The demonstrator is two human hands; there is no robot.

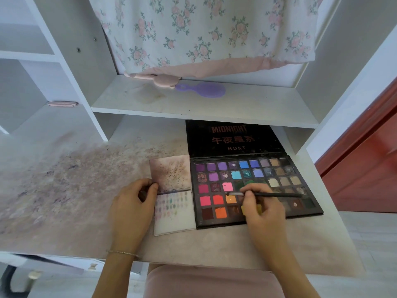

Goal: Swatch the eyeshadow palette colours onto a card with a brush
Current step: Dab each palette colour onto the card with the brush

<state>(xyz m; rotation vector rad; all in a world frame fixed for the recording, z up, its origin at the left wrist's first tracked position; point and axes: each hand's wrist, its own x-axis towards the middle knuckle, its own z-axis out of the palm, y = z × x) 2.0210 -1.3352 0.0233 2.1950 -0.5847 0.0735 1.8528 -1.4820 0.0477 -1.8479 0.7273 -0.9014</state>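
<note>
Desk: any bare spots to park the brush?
Bare desk left of the card, though stained; a strip along the front edge below the palette. Crowded mid-desk: left hand on card, right hand with brush over pans.

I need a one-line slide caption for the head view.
Right hand dips brush into eyeshadow palette; left hand steadies swatch card.

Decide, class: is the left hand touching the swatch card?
Touching. In the head view, the left hand rests on the left edge of the swatch card, with its thumb on the card beside the palette.
</note>
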